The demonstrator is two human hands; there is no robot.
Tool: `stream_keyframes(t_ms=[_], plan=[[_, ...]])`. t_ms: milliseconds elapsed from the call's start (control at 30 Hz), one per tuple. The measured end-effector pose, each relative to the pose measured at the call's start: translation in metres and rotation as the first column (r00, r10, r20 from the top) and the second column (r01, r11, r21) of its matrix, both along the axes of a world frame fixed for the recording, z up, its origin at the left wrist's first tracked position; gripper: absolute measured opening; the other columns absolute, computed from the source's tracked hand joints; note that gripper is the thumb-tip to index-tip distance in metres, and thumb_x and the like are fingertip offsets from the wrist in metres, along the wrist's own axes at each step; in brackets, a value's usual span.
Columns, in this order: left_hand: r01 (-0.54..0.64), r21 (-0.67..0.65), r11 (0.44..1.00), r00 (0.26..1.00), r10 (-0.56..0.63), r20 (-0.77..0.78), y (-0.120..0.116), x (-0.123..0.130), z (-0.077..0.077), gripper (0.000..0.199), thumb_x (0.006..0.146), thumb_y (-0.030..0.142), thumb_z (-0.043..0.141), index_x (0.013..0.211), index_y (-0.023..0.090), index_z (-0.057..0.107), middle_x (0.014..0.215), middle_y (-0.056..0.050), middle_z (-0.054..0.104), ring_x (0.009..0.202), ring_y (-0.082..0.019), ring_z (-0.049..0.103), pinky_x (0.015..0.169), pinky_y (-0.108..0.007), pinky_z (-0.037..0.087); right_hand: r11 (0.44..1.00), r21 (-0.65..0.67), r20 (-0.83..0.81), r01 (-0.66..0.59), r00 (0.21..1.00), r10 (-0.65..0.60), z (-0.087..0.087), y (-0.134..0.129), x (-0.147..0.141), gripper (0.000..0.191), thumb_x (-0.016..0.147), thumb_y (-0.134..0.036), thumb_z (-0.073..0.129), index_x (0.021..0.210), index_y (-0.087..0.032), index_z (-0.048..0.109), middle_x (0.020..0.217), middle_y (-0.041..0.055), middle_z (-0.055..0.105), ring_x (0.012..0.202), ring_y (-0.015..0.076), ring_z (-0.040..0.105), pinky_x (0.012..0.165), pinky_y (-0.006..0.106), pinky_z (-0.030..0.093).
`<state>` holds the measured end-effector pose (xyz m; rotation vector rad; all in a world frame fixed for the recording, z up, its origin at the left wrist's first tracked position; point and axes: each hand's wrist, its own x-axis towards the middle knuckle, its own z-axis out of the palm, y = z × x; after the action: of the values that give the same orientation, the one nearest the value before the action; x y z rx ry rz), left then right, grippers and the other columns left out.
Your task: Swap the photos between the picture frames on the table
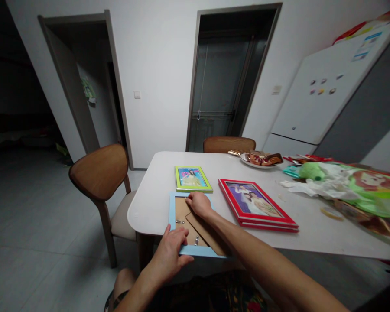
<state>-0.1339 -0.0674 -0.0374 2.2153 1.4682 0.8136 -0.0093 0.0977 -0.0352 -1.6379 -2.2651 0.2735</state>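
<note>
A light blue picture frame (172,212) lies face down at the table's near edge, its brown backing board (181,208) and folded stand (208,236) showing. My left hand (172,247) grips the near left corner, fingers on top and thumb at the near edge. Reaching across the back, my right hand (199,204) has its fingertips pinched at a small metal clip (186,199) near the far edge. Two more metal fittings show, a left fitting (180,221) and a near fitting (196,240). The frame's right side is partly hidden by my right forearm.
On the white table (152,190) lie a lime green picture frame (193,178) and stacked red picture frames (256,203). Farther right are a plate of packets (261,159), a green plastic bag (373,190) and a tape roll (332,214). A wooden chair (100,173) stands left.
</note>
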Motion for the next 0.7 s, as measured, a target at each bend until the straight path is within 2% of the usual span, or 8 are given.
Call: stream_keyframes(t_ms=[133, 300, 400, 533, 633, 700], plan=[[-0.010, -0.009, 1.000, 1.000, 0.010, 0.001, -0.002, 0.002, 0.001, 0.054, 0.059, 0.018, 0.070, 0.108, 0.016, 0.047, 0.099, -0.009, 0.061, 0.105, -0.022, 0.049, 0.101, -0.050, 0.015, 0.992, -0.013, -0.031, 0.129, 0.991, -0.129, -0.004, 0.009, -0.006, 0.021, 0.073, -0.035, 0.050, 0.076, -0.019, 0.062, 0.079, 0.0066, 0.064, 0.075, 0.0173, 0.056, 0.057, 0.023, 0.033], [-0.046, -0.009, 0.999, 0.999, 0.046, -0.026, -0.006, 0.000, 0.005, 0.051, 0.060, 0.019, 0.068, 0.107, 0.016, 0.047, 0.095, -0.007, 0.061, 0.100, -0.020, 0.052, 0.101, -0.047, 0.019, 0.983, -0.013, -0.107, 0.181, 0.977, -0.182, -0.002, 0.010, -0.006, 0.016, 0.067, -0.031, 0.056, 0.075, -0.017, 0.062, 0.080, 0.0094, 0.064, 0.077, 0.0190, 0.057, 0.060, 0.025, 0.035], [-0.062, -0.006, 0.998, 0.992, 0.061, -0.113, -0.008, 0.008, 0.009, 0.050, 0.058, 0.019, 0.069, 0.103, 0.018, 0.049, 0.101, -0.008, 0.059, 0.100, -0.022, 0.052, 0.100, -0.048, 0.021, 0.987, -0.027, -0.192, 0.159, 0.968, -0.161, 0.000, 0.007, -0.006, 0.015, 0.065, -0.031, 0.057, 0.067, -0.016, 0.061, 0.074, 0.0102, 0.064, 0.072, 0.0201, 0.057, 0.059, 0.026, 0.035], [-0.036, 0.000, 0.999, 0.965, 0.035, -0.261, -0.002, 0.027, 0.008, 0.048, 0.055, 0.010, 0.065, 0.100, 0.014, 0.051, 0.126, -0.015, 0.043, 0.118, -0.028, 0.035, 0.100, -0.049, 0.021, 0.998, -0.047, -0.366, 0.051, 0.928, -0.065, 0.011, 0.000, 0.005, 0.019, 0.067, -0.032, 0.054, 0.059, -0.015, 0.060, 0.063, 0.0066, 0.062, 0.064, 0.0173, 0.056, 0.059, 0.026, 0.036], [-0.020, -0.032, 0.999, 0.969, 0.011, -0.247, 0.001, 0.028, 0.006, 0.051, 0.056, 0.002, 0.055, 0.106, 0.008, 0.047, 0.125, -0.019, 0.042, 0.118, -0.028, 0.035, 0.099, -0.046, 0.026, 0.999, -0.045, -0.530, 0.002, 0.848, -0.026, 0.024, -0.011, 0.029, 0.019, 0.069, -0.032, 0.050, 0.069, -0.016, 0.061, 0.071, 0.0042, 0.063, 0.068, 0.0149, 0.056, 0.063, 0.024, 0.039], [-0.024, 0.001, 1.000, 0.989, 0.023, -0.143, 0.000, 0.022, 0.011, 0.051, 0.057, 0.001, 0.052, 0.107, 0.008, 0.045, 0.125, -0.020, 0.042, 0.118, -0.027, 0.035, 0.099, -0.044, 0.027, 0.998, -0.060, -0.636, 0.022, 0.770, -0.055, 0.030, -0.021, 0.050, 0.026, 0.072, -0.034, 0.045, 0.084, -0.016, 0.059, 0.082, 0.0049, 0.063, 0.072, 0.0142, 0.056, 0.064, 0.024, 0.041]])
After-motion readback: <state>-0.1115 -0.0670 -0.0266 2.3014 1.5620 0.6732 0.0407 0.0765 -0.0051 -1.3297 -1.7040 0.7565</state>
